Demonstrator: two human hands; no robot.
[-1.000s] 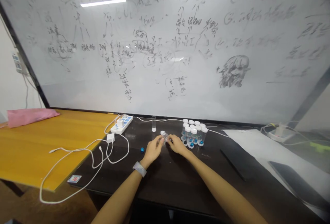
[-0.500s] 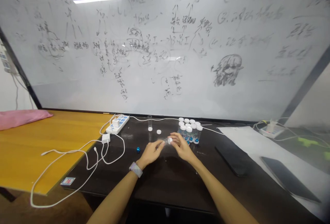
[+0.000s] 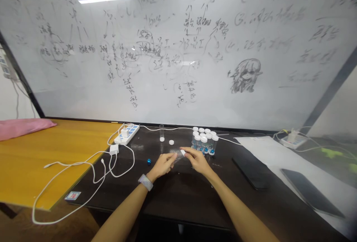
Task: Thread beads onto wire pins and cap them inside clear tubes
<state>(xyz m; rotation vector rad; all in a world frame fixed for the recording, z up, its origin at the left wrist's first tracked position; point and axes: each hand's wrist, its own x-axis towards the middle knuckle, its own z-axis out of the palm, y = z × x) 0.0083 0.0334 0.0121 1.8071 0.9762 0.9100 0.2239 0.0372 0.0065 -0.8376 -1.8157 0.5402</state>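
My left hand [image 3: 162, 164] pinches a clear plastic tube [image 3: 177, 155] between thumb and fingers, above the dark table. At the tube's right end, my right hand [image 3: 197, 160] has its fingers closed on a white cap [image 3: 183, 152]. Whether the cap is seated on the tube or apart from it, I cannot tell. Left of my left hand lies a shiny blue ball [image 3: 148, 161]. Beyond my hands are a loose white cap [image 3: 171, 142] and another clear tube [image 3: 161, 132], upright with white at its base. Several white-capped clear tubes [image 3: 203, 146] stand grouped behind my right hand, some with blue balls inside.
A power strip [image 3: 126, 135] with white cables [image 3: 95, 164] lies to the left. On the right are a black phone-like slab [image 3: 249, 173], white paper [image 3: 258, 144] and a dark tablet-like device [image 3: 311, 190]. A whiteboard [image 3: 173, 97] stands behind the table.
The white cap has tilted between my right fingers, and the tube's angle has shifted slightly. Both hands stay in nearly the same place.
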